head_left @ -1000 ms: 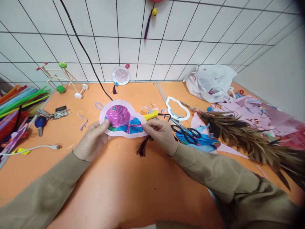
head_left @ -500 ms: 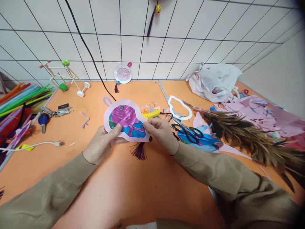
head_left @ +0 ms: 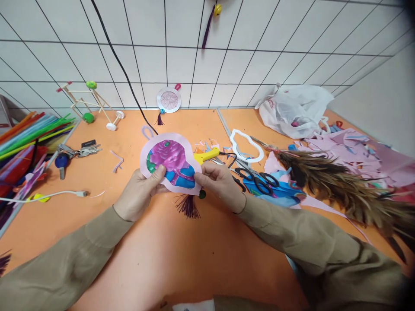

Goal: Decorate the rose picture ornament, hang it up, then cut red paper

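Note:
Both hands hold a gourd-shaped ornament (head_left: 170, 151) with a pale pink border and a magenta, blue and green patterned middle. My left hand (head_left: 141, 190) grips its lower left side, thumb on the front and fingers behind. At the lower right edge, my right hand (head_left: 218, 181) pinches the border between thumb and fingers. A purple loop (head_left: 148, 132) sticks up at the ornament's upper left. Below it hang a dark tassel (head_left: 188, 206) and a dark green bead (head_left: 202, 194). Just behind the right hand lies a yellow glue gun (head_left: 207, 154), partly hidden.
Black-handled scissors (head_left: 259, 179), a white gourd-shaped frame (head_left: 248, 147), a feather duster (head_left: 340, 185) and pink scraps (head_left: 350, 151) lie right. A plastic bag (head_left: 295, 110) stands behind. Left are keys (head_left: 78, 151), a white cable (head_left: 58, 194) and pipe cleaners (head_left: 35, 134). A round ornament (head_left: 169, 99) leans on the tiled wall.
The ornament has turned slightly, and its lower right end sits a little further left and lower. Both hands keep their hold. The whole view has shifted slightly.

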{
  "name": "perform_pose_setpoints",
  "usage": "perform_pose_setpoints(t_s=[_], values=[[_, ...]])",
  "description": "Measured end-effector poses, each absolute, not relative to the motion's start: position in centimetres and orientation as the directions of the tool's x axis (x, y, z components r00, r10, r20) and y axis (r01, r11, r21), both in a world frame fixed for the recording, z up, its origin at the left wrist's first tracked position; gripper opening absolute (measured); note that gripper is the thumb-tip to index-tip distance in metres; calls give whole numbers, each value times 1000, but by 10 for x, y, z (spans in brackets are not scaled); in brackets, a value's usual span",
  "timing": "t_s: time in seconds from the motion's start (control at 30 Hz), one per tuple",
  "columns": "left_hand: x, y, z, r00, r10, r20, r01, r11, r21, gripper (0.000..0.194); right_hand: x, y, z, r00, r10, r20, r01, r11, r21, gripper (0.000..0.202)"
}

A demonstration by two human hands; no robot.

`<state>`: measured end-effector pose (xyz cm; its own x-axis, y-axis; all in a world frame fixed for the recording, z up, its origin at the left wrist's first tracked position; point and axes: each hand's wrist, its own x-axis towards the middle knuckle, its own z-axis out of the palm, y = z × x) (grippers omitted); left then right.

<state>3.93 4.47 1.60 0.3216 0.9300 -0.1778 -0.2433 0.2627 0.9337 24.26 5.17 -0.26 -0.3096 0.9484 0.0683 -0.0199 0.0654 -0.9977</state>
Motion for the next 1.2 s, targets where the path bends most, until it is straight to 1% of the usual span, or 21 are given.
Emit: perform_pose_setpoints(t_s=[0.13,0.23,0.3,0.4,0.47,0.53,0.57,0.63,0.67,0.73,0.8,0.9,0.97,1.07,1.13,1.2], values=[[39,44,19,334,920,-203,-189,277,942,34,241,52,-2,-333,941,62,-13,62,-998,43],[39,44,18,384,906,-179,-211,275,938,36,239,52,-5,-289,956,47,-5,48,-999,43],[41,44,15,422,894,-153,-237,272,933,34,238,51,-7,-252,967,37,-30,31,-999,42],[42,43,12,423,888,-182,-238,302,923,30,238,48,-6,-276,961,28,-67,10,-998,40],[41,44,14,414,881,-229,-190,329,925,29,240,49,-3,-324,944,58,-80,34,-996,40],[39,45,19,449,850,-277,-90,351,932,30,243,50,1,-346,934,89,-102,57,-993,41],[39,47,22,481,825,-298,-31,355,934,31,244,52,3,-353,932,83,-113,45,-993,40],[37,48,26,543,775,-322,47,354,934,33,246,54,6,-360,933,16,-122,-30,-992,37],[37,49,27,565,761,-319,51,354,934,35,246,54,7,-355,935,-24,-126,-73,-989,35],[36,48,24,585,755,-297,3,364,932,36,245,55,8,-319,944,-81,-153,-136,-979,33],[34,46,16,579,766,-277,-55,376,925,34,245,54,6,-256,962,-100,-211,-157,-965,32],[30,42,4,551,786,-280,-67,376,924,30,245,51,1,-200,970,-136,-276,-188,-942,31],[26,41,1,536,791,-295,-27,365,931,27,246,50,-1,-222,964,-149,-291,-211,-933,30],[19,38,8,549,777,-309,89,313,946,23,251,51,2,-258,962,-85,-315,-167,-934,30],[14,36,20,594,736,-325,175,276,945,20,259,56,8,-263,964,-48,-319,-134,-938,32],[11,34,34,648,668,-366,248,269,931,19,269,62,14,-342,938,-58,-274,-158,-949,39]])
